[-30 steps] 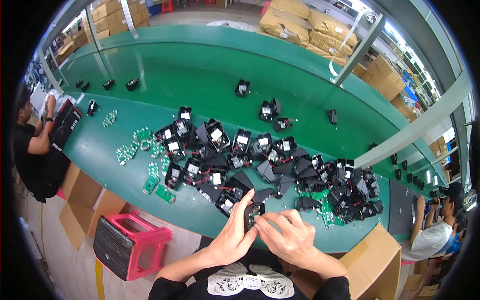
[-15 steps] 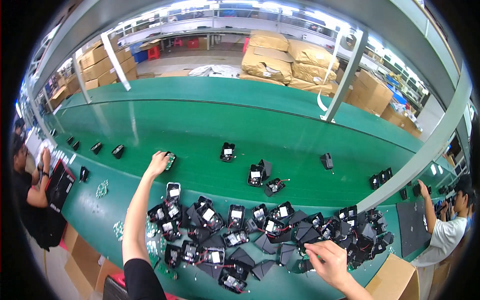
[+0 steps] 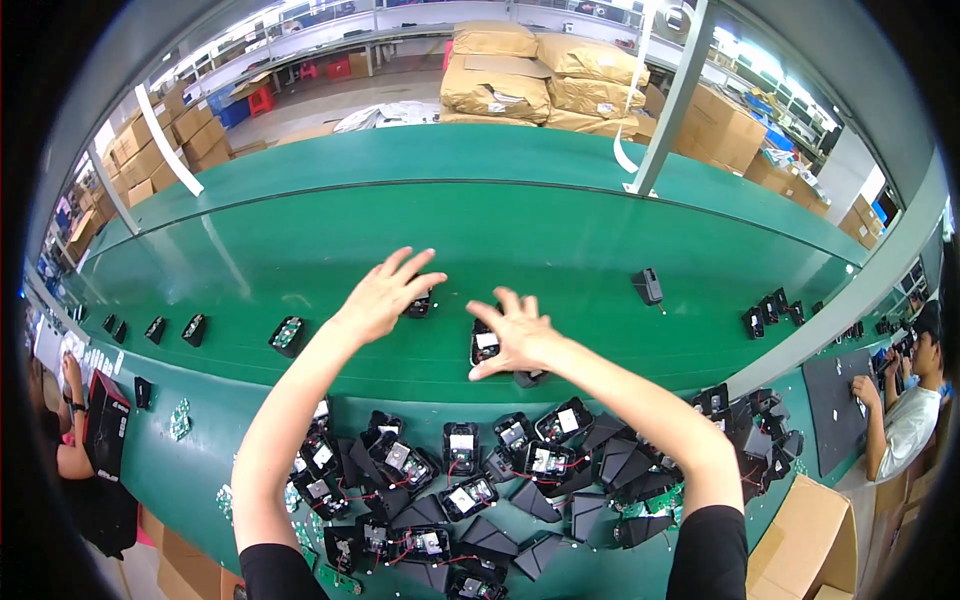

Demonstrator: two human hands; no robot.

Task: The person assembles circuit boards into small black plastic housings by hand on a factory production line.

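Observation:
Both my arms stretch out over the green belt. My left hand (image 3: pixel 385 298) is open, fingers spread, above a small black plastic housing (image 3: pixel 418 306) that it partly hides; contact cannot be made out. To its right, my right hand (image 3: pixel 515 335) is open too, fingers and thumb apart, over another black housing with a white label (image 3: pixel 487 345). A further dark piece (image 3: pixel 530 379) shows under that wrist. Left of my left forearm, a housing holding a green circuit board (image 3: pixel 287 337) rests on the belt. Many open housings (image 3: pixel 461 448) with red wires are heaped nearer me.
More housings (image 3: pixel 194 329) stand in a row at the belt's left. A closed black piece (image 3: pixel 648 287) lies to the right. Loose green circuit boards (image 3: pixel 180 420) are on the near table. A metal post (image 3: pixel 800 335) and cardboard box (image 3: pixel 805 540) stand right. Co-workers sit at both sides.
My left hand has left the housing with the green board and moved right, fingers now spread. My right hand has reached from the near heap out over the belt and opened.

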